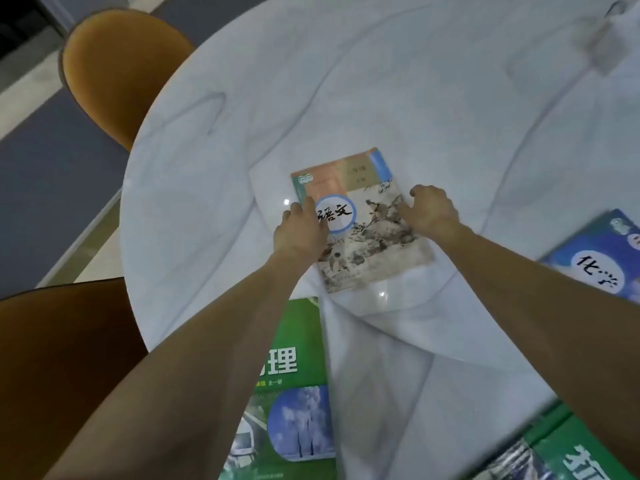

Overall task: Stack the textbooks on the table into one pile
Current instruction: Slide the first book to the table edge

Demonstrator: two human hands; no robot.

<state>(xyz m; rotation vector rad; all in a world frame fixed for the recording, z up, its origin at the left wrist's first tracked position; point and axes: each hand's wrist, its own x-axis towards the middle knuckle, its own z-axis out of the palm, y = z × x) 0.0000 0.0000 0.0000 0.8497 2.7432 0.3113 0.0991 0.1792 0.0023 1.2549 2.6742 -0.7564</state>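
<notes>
A beige textbook with an ink painting and a blue circle (363, 233) lies flat in the middle of the round white table (381, 81). My left hand (299, 232) rests on the book's left edge, fingers spread over the cover. My right hand (431, 209) presses on its right edge. Neither hand has the book lifted. A green textbook (294, 393) lies near the front edge under my left forearm. At the right edge lies a blue textbook (602, 258). Another green textbook (554, 455) shows at the bottom right corner, partly behind my right forearm.
Two orange chairs stand at the table's left side, one at the back (117, 74) and one at the front (62, 368). A pale blurred object (602, 46) sits at the far right of the table.
</notes>
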